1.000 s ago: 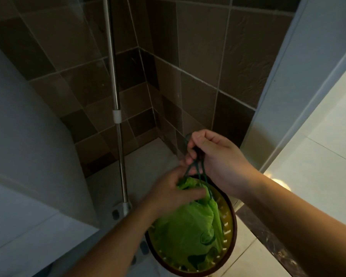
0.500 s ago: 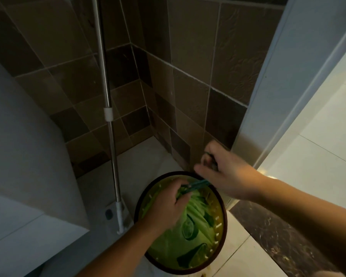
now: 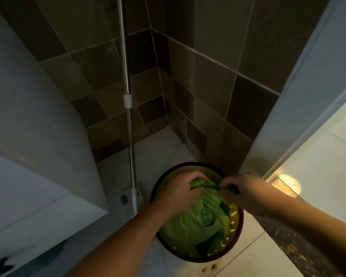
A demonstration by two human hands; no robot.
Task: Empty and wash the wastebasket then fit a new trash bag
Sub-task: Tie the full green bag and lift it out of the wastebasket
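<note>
In the round, dark-rimmed wastebasket, the left hand clenches the crinkled green bag's gathered neck while the right hand pinches its taut drawstring, beside a smooth metal mop pole.

The pale tiled floor meets brown wall tiles in a corner. On it stands the round wastebasket, close to the corner. Just left of it rests the base of a mop, its pole upright. Brown stains mark the floor beside the basket.
</note>
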